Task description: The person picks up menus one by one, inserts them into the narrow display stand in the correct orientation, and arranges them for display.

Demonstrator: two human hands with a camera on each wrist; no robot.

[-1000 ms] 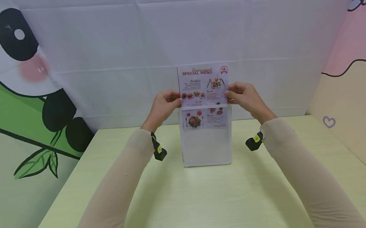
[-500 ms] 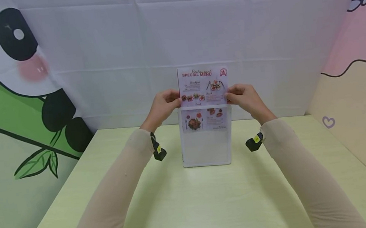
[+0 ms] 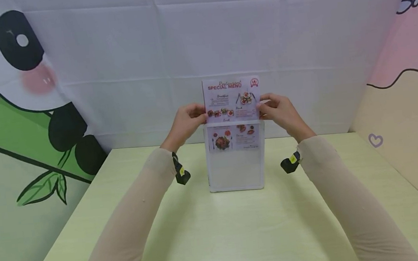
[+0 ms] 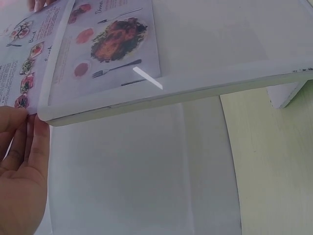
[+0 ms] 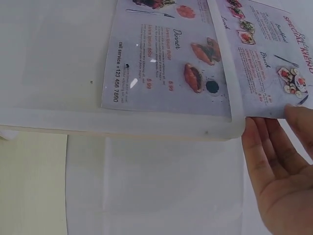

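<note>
A clear upright sign holder (image 3: 235, 166) stands on the pale green table (image 3: 220, 232), near its back edge. A printed "Special Menu" sheet (image 3: 232, 97) sits partway down inside it, the upper half sticking out above the top rim. My left hand (image 3: 186, 122) pinches the sheet's left edge and my right hand (image 3: 278, 109) pinches its right edge, both just above the rim. In the left wrist view the sheet (image 4: 105, 41) lies behind the holder's edge (image 4: 171, 93). The right wrist view has the sheet (image 5: 166, 54) in the holder (image 5: 122, 128) by my fingers (image 5: 274, 161).
A white cloth backdrop (image 3: 199, 41) hangs close behind the holder. A panda and bamboo panel (image 3: 8, 106) closes the left side, a pink and beige panel (image 3: 412, 81) the right. The table reaches toward me in front of the holder.
The sheet has slid a little lower into the holder, and both hands have gone down slightly with it.
</note>
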